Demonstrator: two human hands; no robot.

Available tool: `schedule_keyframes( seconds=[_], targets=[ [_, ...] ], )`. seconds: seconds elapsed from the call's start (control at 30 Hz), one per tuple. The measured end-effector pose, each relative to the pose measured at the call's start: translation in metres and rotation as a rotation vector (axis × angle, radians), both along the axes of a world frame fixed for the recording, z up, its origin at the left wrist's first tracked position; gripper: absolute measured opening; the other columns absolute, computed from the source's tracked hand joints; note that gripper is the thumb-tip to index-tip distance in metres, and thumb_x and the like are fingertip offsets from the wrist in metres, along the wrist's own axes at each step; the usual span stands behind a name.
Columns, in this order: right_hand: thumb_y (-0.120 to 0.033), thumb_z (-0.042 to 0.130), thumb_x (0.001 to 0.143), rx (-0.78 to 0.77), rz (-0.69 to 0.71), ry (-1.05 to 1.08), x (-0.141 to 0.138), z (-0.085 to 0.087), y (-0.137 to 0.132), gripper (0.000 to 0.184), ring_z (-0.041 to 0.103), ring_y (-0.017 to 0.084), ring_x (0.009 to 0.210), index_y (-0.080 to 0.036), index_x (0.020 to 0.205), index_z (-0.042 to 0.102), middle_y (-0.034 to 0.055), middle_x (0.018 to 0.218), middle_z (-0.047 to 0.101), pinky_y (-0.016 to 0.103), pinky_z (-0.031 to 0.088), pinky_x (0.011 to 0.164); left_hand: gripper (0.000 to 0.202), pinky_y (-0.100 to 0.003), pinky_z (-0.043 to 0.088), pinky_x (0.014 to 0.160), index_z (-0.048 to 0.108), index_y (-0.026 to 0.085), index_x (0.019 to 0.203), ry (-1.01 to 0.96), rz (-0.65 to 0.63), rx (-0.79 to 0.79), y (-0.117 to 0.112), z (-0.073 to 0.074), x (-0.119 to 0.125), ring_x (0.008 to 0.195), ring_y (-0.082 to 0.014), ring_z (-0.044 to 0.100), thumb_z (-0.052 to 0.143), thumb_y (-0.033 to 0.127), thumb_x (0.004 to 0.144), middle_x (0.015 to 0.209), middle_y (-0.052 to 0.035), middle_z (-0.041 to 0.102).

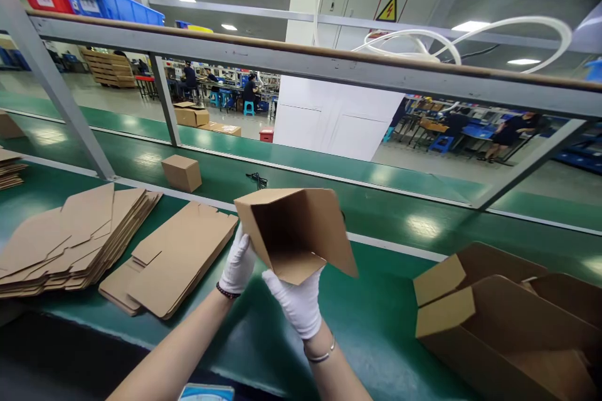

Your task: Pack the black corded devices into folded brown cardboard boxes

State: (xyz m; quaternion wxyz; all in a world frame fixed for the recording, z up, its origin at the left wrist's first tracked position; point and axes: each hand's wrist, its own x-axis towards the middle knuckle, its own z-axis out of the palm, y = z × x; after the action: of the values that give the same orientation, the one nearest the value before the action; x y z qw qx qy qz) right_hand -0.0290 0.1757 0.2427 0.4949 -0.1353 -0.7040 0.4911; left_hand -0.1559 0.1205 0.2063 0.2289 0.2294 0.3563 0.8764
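I hold a small brown cardboard box (305, 225) up above the green table, its open end turned toward me. My left hand (238, 263), in a white glove, grips the box's left wall from outside. My right hand (297, 302), also gloved, is under the box with its fingers pressed against the lower flap. Both hands are closed on the cardboard. Just left of my hands lies a short stack of flat box blanks (172, 260).
A larger pile of flat blanks (75, 238) sits at the far left. One folded small box (182, 172) rides the green conveyor belt (423, 225) behind. Open brown cartons (508, 319) stand at the right. A metal frame rail (301, 69) crosses overhead; other people work at distant benches.
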Motion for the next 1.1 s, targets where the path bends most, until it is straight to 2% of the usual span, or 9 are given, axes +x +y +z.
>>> schedule_keyframes(
  seconds=[0.07,0.13,0.23,0.33,0.4,0.57,0.67,0.8,1.1],
  targets=[
    [-0.030,0.075,0.069,0.185,-0.097,0.015,0.002,-0.002,0.012,0.097,0.046,0.032,0.126,-0.021,0.144,0.014,0.0193,0.140,0.040,0.051,0.037,0.106,0.054,-0.042,0.028,0.116,0.038,0.029,0.142,0.073,0.135,0.000,0.000,0.003,-0.010,0.140,-0.0234,0.031,0.047,0.047,0.092,0.150,-0.0042,0.039],
    [-0.024,0.072,0.069,0.295,-0.102,0.005,0.007,-0.002,0.026,0.098,0.039,0.031,0.132,-0.023,0.146,0.012,0.0169,0.144,0.034,0.051,0.031,0.110,0.056,-0.043,0.025,0.117,0.034,0.030,0.144,0.157,0.287,-0.016,-0.002,0.009,-0.019,0.142,-0.0236,0.027,0.045,0.051,0.093,0.153,-0.0042,0.032],
    [-0.025,0.071,0.069,0.263,0.033,-0.055,0.011,-0.008,0.049,0.093,0.039,0.030,0.132,-0.023,0.146,0.020,0.0135,0.145,0.037,0.049,0.030,0.111,0.066,-0.040,0.018,0.119,0.036,0.027,0.144,0.391,0.399,-0.058,-0.007,0.015,-0.023,0.144,-0.0261,0.023,0.045,0.061,0.089,0.154,-0.0053,0.030],
    [-0.035,0.075,0.068,0.056,0.231,-0.114,0.005,-0.028,0.069,0.093,0.037,0.030,0.134,-0.022,0.147,0.027,0.0118,0.147,0.038,0.048,0.031,0.111,0.064,-0.038,0.016,0.120,0.043,0.022,0.142,0.506,0.357,-0.145,-0.004,0.013,-0.012,0.142,-0.0266,0.027,0.036,0.062,0.091,0.151,-0.0072,0.036],
    [-0.039,0.075,0.070,-0.097,0.314,-0.128,-0.004,-0.049,0.079,0.094,0.038,0.029,0.134,-0.022,0.148,0.026,0.0118,0.147,0.039,0.049,0.033,0.109,0.061,-0.038,0.017,0.120,0.045,0.021,0.140,0.495,0.317,-0.226,0.003,0.004,-0.003,0.141,-0.0262,0.030,0.034,0.058,0.094,0.149,-0.0077,0.040],
    [-0.033,0.074,0.071,-0.219,0.303,-0.109,-0.016,-0.108,0.097,0.088,0.053,0.027,0.121,-0.020,0.146,0.029,0.0133,0.136,0.052,0.048,0.042,0.101,0.062,-0.038,0.019,0.119,0.034,0.024,0.146,0.353,0.221,-0.302,0.026,-0.046,0.005,0.142,-0.0246,0.028,0.033,0.057,0.094,0.152,-0.0062,0.035],
    [-0.032,0.073,0.071,-0.248,0.230,-0.140,-0.015,-0.132,0.104,0.084,0.058,0.027,0.114,-0.021,0.144,0.033,0.0110,0.129,0.058,0.045,0.045,0.098,0.065,-0.037,0.020,0.120,0.031,0.024,0.147,0.311,0.145,-0.334,0.036,-0.076,0.002,0.142,-0.0245,0.027,0.029,0.061,0.093,0.152,-0.0059,0.035],
    [-0.029,0.072,0.070,-0.279,0.169,-0.224,-0.013,-0.141,0.112,0.085,0.058,0.027,0.113,-0.021,0.145,0.032,0.0095,0.125,0.060,0.040,0.045,0.098,0.077,-0.041,0.024,0.118,0.033,0.021,0.147,0.297,0.101,-0.428,0.045,-0.094,-0.004,0.141,-0.0277,0.030,0.030,0.070,0.087,0.150,-0.0077,0.037],
    [-0.022,0.069,0.070,-0.204,0.113,-0.320,-0.010,-0.134,0.111,0.091,0.057,0.027,0.113,-0.022,0.150,0.024,0.0071,0.127,0.060,0.039,0.047,0.097,0.080,-0.050,0.041,0.108,0.033,0.021,0.146,0.194,0.050,-0.528,0.047,-0.091,-0.011,0.133,-0.0314,0.043,0.025,0.074,0.086,0.145,-0.0104,0.045]
  ],
)
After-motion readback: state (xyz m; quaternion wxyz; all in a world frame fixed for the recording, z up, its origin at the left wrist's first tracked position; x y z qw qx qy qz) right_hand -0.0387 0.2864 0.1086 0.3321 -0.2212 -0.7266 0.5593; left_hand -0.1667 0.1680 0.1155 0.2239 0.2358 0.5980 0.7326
